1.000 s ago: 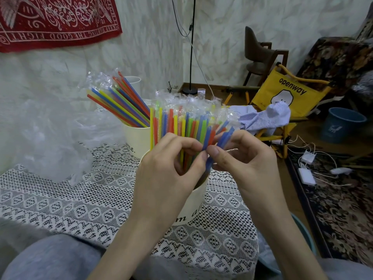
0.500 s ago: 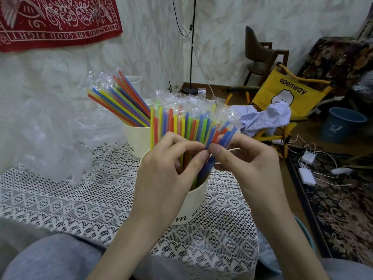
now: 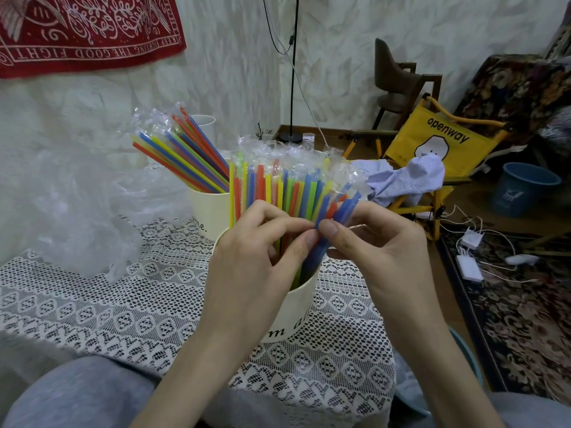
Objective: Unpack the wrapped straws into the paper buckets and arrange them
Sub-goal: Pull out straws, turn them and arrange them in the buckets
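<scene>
My knees in grey trousers [image 3: 77,393] sit nearest, tucked under the table [image 3: 92,304] with its white lace cloth. Just above them my left hand [image 3: 256,257] and right hand [image 3: 380,251] meet over the near paper bucket [image 3: 293,316]. Both are closed in a pinch: thumb and forefinger of each grip the same blue wrapped straw [image 3: 336,217], fingertips almost touching, so I can steer it down among its neighbours. The other wrapped straws [image 3: 278,186] stand nearly upright in this bucket, their clear wrapper ends bunched at the top; packed that tightly they prop each other, which I judge is why they stay vertical. Dark script on the bucket's side reads only in part, something like "m al", the rest hidden by my wrist.

Behind it, touching or just beside, stands a second paper bucket [image 3: 210,211], its print ending in "e." Its straws [image 3: 182,152] lean hard to the left, likely because there are fewer to hold them up. A heap of clear plastic wrap [image 3: 77,211] lies to the left on the table.

Farther off, a yellow folding chair [image 3: 438,143] reads "openway", with a striped shirt [image 3: 408,180] draped on it. On the wall a red cloth banner [image 3: 86,29] shows mirrored lettering, apparently "keep fighting the good fight".
</scene>
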